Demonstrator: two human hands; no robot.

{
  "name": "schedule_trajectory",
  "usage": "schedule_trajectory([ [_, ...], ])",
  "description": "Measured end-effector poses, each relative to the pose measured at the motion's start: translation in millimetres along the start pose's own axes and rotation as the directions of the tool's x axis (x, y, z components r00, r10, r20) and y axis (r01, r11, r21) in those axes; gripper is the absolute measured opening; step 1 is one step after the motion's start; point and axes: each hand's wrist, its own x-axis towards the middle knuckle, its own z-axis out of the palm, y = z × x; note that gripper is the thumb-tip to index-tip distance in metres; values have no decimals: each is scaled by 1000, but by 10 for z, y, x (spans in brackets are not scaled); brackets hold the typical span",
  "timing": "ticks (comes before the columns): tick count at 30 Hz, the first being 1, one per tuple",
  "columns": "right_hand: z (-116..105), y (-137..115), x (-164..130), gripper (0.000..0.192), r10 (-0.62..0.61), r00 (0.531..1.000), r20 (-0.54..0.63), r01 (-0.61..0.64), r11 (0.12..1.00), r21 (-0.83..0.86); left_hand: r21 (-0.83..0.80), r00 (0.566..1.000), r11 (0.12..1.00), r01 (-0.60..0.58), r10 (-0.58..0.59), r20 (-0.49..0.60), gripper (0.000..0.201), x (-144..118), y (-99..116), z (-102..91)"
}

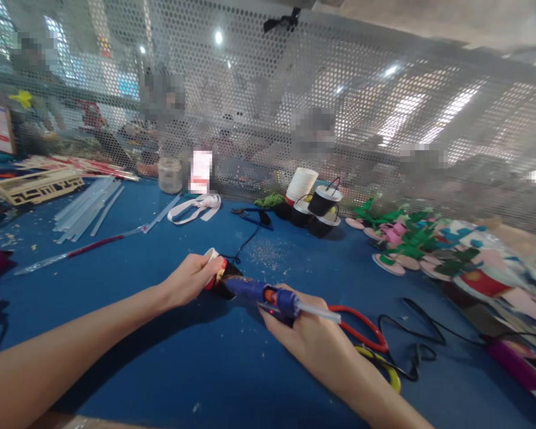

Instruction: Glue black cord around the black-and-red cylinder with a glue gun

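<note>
My left hand point(188, 280) is closed around a small paper cup point(213, 275), red and white with a black part at its right end. The cup is tilted on its side just above the blue table. My right hand point(315, 325) grips a blue hot glue gun point(250, 290), with a clear glue stick point(319, 311) poking out of its back. The gun's nozzle points left at the cup's black end; whether it touches cannot be made out. A red light glows on the gun. A thin black cord trails from the cup.
Glue sticks point(87, 208) lie at left near a wooden frame point(36, 186). White ribbon point(195, 208), pliers point(252, 215), stacked cups point(301, 185) and black pots point(325, 199) stand behind. Right are scissors with red and yellow handles point(361, 328), a black cable point(411, 339) and craft flowers point(402, 238).
</note>
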Motion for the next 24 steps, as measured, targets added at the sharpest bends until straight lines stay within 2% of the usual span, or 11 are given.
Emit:
schedule_trajectory([
  [2,-3,-6,8,10,22,1000,-16,-22,999,25,30,1000,999,-20,20,3,44,-8,13,-7],
  [4,-23,-11,28,12,131,991,-16,-130,989,72,66,999,996,-52,52,3,44,-19,29,-14],
  [6,-70,2,59,17,306,952,25,-305,933,193,87,997,993,-76,76,0,45,-30,40,-18],
  [8,-146,46,100,22,409,910,63,-403,842,359,95,997,992,-80,81,-2,45,-36,45,-18],
  [10,-237,129,153,25,419,908,11,-370,788,492,103,997,992,-79,79,1,45,-39,49,-15],
  [12,-320,248,223,26,413,907,-86,-308,786,536,114,997,990,-82,82,0,45,-40,53,-14],
  [14,-372,393,315,26,438,883,-166,-312,814,490,117,996,989,-89,90,-3,44,-39,56,-15],
  [17,-375,627,487,25,502,831,-241,-429,853,299,104,995,989,-102,103,-4,43,-35,54,-20],
  [21,-296,897,685,26,545,817,-188,-505,834,222,73,994,991,-111,111,5,42,-34,44,-25],
  [24,-259,1009,749,28,554,816,-166,-530,831,169,74,992,989,-125,125,6,42,-42,38,-22],
])
